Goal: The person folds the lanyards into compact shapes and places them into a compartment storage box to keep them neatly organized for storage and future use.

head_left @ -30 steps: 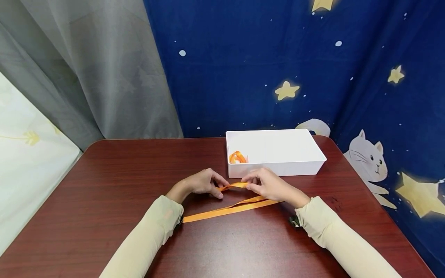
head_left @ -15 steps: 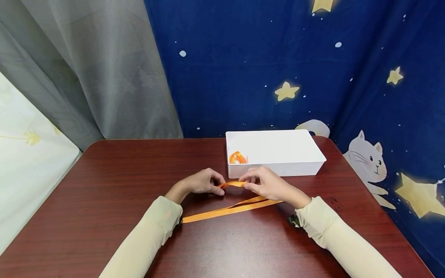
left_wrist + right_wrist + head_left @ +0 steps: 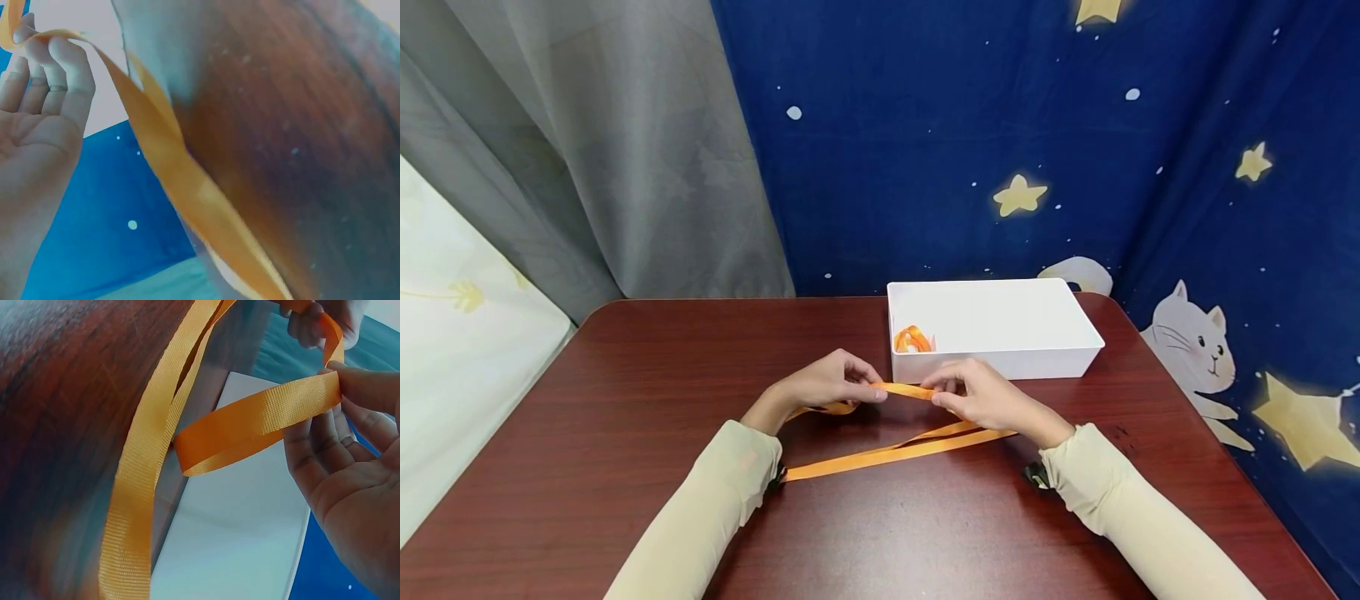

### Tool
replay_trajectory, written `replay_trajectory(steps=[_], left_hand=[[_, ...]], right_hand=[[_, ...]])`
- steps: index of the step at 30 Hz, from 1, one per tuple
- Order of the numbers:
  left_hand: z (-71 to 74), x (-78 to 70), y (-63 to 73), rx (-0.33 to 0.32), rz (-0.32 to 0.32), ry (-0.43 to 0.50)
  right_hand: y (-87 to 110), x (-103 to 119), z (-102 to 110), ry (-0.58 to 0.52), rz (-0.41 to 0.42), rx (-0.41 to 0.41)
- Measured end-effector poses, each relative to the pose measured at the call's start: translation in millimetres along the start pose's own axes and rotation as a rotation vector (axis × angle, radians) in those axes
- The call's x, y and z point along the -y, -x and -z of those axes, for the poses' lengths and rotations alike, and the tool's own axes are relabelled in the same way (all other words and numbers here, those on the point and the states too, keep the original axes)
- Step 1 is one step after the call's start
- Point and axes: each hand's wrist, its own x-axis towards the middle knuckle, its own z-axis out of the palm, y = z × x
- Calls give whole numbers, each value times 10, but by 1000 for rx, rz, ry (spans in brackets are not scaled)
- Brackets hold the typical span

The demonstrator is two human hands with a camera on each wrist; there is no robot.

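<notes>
A long orange ribbon (image 3: 887,457) lies across the table in front of both hands, doubled into two strands. My left hand (image 3: 823,385) pinches it between thumb and fingers. Just to the right, my right hand (image 3: 985,396) pinches the same ribbon, leaving a short, nearly straight stretch between them. Another part of it trails behind the left wrist. In the left wrist view the ribbon (image 3: 181,169) runs slanting down from the left fingers. The right wrist view shows a ribbon loop (image 3: 231,428) hanging from the right fingertips.
A white box (image 3: 1045,363) stands right behind the right hand, close to the table's back edge. Inside its left front corner sits another coiled orange ribbon (image 3: 913,337). Brown wooden table (image 3: 700,358) surrounds the work, with curtains behind it.
My left hand has shifted up and slightly left, drawing the ribbon straighter between the hands. A stretch of ribbon now shows behind the left wrist. The right hand stays almost in place.
</notes>
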Motion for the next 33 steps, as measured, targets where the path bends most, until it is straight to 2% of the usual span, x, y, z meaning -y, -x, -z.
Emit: replay_trajectory(steps=[4,10,14,17,22,24,29,33], left_hand=[[42,-67,28,-11,-13,-10],[79,-195,82,36,-50,55],[95,-315,112,44,-93,64],[107,-399,135,42,-134,62],[124,-514,180,60,-184,121],[128,-553,193,50,-210,123],[125,-630,191,-23,-286,81],[116,-682,188,-49,-297,106]], right_hand=[[4,16,3,4,-2,-6],[14,7,-9,-2,3,-22],[17,16,-12,-20,-5,-49],[13,43,-5,-51,-7,-61],[1,81,28,-138,-13,-58],[0,98,48,-180,-8,-58],[-14,152,76,-259,-7,-54],[-30,176,73,-277,-4,-60]])
